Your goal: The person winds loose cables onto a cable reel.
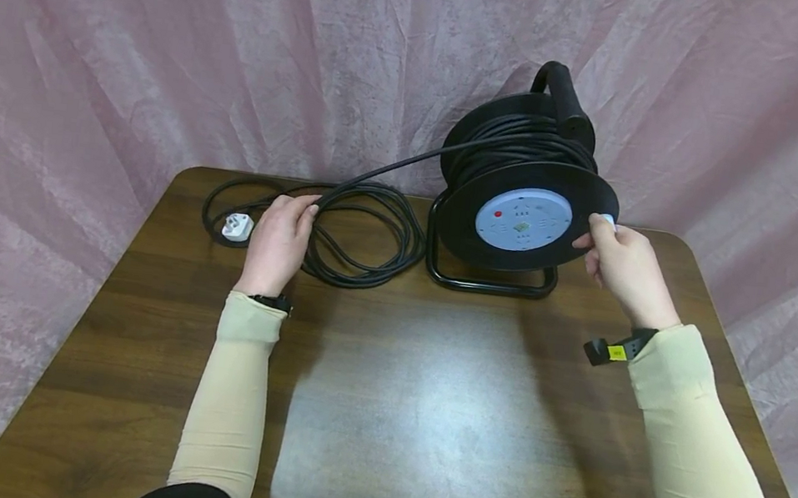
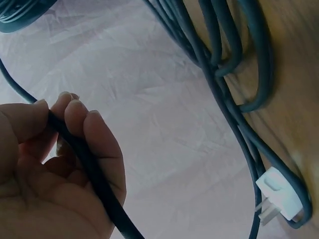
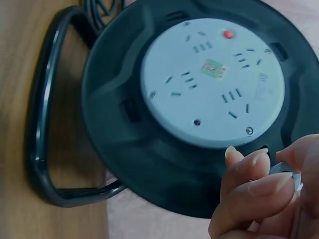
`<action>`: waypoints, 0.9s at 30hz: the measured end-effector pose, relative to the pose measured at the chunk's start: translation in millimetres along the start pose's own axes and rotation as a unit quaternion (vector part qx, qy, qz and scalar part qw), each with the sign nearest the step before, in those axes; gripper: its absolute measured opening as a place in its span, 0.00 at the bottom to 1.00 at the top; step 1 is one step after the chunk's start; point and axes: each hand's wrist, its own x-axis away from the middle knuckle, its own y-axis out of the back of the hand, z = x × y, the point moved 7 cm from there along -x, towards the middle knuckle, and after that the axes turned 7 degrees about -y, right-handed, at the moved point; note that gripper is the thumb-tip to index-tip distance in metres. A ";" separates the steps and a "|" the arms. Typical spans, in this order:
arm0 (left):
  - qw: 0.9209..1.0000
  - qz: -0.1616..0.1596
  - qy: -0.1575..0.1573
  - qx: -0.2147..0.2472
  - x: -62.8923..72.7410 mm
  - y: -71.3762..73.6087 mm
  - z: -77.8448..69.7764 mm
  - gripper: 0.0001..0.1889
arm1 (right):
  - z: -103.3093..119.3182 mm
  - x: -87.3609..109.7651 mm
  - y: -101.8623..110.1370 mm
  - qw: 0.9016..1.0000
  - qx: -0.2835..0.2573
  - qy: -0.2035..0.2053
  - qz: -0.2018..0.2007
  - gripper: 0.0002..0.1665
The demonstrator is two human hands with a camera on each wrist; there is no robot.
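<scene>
Fingers of the left hand (image 1: 277, 240), seen from the head, pinch a black cord (image 1: 397, 165) that runs up to a big black reel (image 1: 453, 227). It stands at the back of the brown table (image 1: 384, 365), right of the middle, by a pink curtain (image 1: 243, 52). Fingers of the right hand (image 1: 625, 266) hold a small pale knob (image 1: 609, 219) on the reel's front. Loops of cord (image 1: 345, 280) lie between the left hand and the reel, and a white plug (image 1: 238, 227) sits just beside that hand. From the left wrist, the cord goes between the thumb and the bent fingers. From the right wrist, bent fingers and thumb grip the knob, near a round pale blue plate (image 3: 174, 107) with a red button (image 3: 228, 34).
</scene>
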 end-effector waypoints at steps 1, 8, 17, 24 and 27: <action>1.000 0.001 0.000 0.001 0.2 -0.7 -0.3 0.19 | -2.4 -0.2 -1.2 1.000 -0.002 -0.001 0.003 0.46; 1.000 0.009 -0.009 -0.002 -0.9 -4.5 -2.7 0.19 | -16.6 -2.8 -6.7 1.000 -0.006 -0.015 0.013 0.44; 0.999 0.001 0.010 -0.034 -0.1 -0.2 3.0 0.19 | -28.4 -6.7 -11.9 0.999 -0.015 -0.026 0.016 0.44; 0.999 -0.002 0.004 -0.034 -0.5 -1.3 -0.1 0.18 | -32.4 -3.9 -18.9 0.999 -0.025 -0.028 0.022 0.42; 0.999 -0.002 -0.006 -0.032 -0.3 -2.4 -2.4 0.17 | -33.4 -4.0 -21.8 0.999 -0.024 -0.028 0.019 0.42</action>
